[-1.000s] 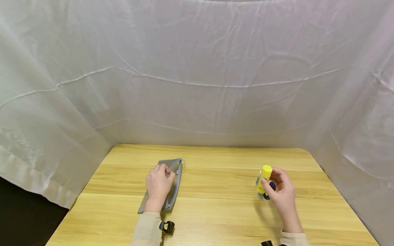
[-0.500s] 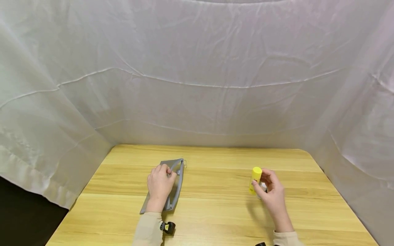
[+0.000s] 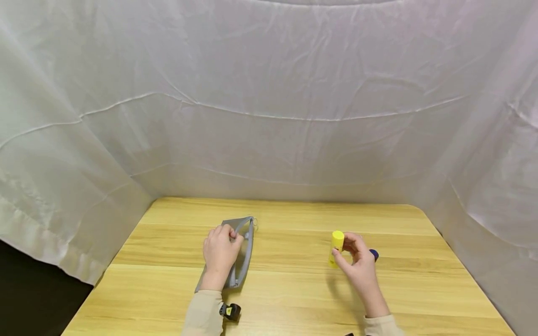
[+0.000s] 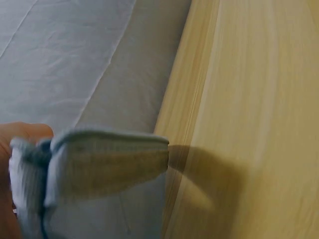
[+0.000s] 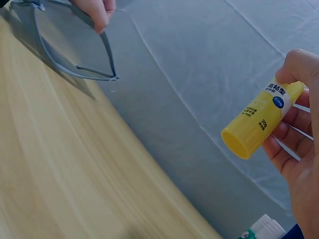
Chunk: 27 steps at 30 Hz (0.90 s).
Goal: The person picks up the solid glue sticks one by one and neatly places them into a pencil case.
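On the left of the table, my left hand [image 3: 220, 255] pinches the edge of a grey zip pouch [image 3: 250, 254] between thumb and fingers. The pouch mouth gapes toward the right, and a small ring hangs at its far corner. My right hand [image 3: 361, 268] holds a yellow glue stick [image 3: 337, 241] upright above the table, thumb on one side and fingers on the other. In the right wrist view, printed lettering and a blue label show on the glue stick [image 5: 260, 119]. The inside of the pouch is mostly hidden in the left wrist view.
A dark blue-topped object [image 3: 373, 255] stands on the table just behind my right hand. Beside it, a white ribbed cap [image 5: 267, 228] shows in the right wrist view. Pale grey curtains [image 3: 294, 140] hang around the wooden table [image 3: 294, 298].
My right hand has carried the glue stick left, away from the other small objects, uncovering the blue-topped one. The left hand and pouch have shifted slightly right.
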Motion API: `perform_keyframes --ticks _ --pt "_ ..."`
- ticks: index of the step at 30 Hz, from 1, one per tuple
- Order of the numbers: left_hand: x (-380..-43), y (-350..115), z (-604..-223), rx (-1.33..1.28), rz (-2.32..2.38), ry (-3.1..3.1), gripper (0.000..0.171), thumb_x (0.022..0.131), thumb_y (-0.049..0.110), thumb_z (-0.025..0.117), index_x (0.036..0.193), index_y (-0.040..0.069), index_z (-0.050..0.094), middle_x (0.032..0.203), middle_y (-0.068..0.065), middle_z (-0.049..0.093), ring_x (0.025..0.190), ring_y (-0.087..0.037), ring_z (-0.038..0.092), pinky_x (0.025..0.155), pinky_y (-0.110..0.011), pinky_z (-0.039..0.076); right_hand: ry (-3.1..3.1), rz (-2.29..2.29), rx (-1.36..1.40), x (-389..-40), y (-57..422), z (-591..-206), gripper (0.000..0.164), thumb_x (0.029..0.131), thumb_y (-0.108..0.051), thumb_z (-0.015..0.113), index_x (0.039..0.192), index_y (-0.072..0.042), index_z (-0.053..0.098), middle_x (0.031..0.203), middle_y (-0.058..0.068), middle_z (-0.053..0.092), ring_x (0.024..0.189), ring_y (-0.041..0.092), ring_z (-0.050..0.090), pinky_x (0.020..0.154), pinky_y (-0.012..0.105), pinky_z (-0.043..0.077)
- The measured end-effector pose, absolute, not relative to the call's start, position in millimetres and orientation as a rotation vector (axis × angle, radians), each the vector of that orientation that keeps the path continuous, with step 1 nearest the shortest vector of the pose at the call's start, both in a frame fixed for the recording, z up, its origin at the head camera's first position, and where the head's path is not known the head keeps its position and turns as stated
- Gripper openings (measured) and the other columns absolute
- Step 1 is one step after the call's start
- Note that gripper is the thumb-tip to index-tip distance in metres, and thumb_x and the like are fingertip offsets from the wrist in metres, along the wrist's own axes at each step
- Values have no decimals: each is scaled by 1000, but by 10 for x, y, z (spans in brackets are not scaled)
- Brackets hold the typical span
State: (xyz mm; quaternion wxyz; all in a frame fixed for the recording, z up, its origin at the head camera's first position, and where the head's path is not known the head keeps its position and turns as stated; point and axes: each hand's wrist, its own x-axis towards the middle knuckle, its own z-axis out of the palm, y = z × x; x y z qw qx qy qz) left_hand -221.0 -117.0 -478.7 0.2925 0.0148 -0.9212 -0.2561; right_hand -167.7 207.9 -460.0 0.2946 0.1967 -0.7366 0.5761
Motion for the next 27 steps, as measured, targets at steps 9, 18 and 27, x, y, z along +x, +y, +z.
perform_keyframes --ticks 9,18,27 --pt "-2211 -1112 -4769 28 -711 -2482 15 75 22 70 71 16 57 70 1 58 68 -21 54 69 -41 44 -2001 1541 538 -1687 1956 -4668 40 74 19 66 112 9 55 105 -12 60 92 -2 58 82 11 47" --pt "-2203 -1046 -4793 -26 -683 -2454 16 74 20 71 69 17 56 66 2 56 64 -19 52 64 -38 44 -2023 1501 610 -1711 1820 -4734 41 74 18 68 112 7 56 102 4 61 92 -1 57 81 12 48" --pt "-2202 -1000 -4799 -15 -721 -2470 16 74 20 70 68 19 55 67 4 54 66 -18 53 63 -35 40 -2059 1540 585 -1708 1715 -4775 38 75 15 69 110 4 58 98 14 63 90 0 58 80 14 49"
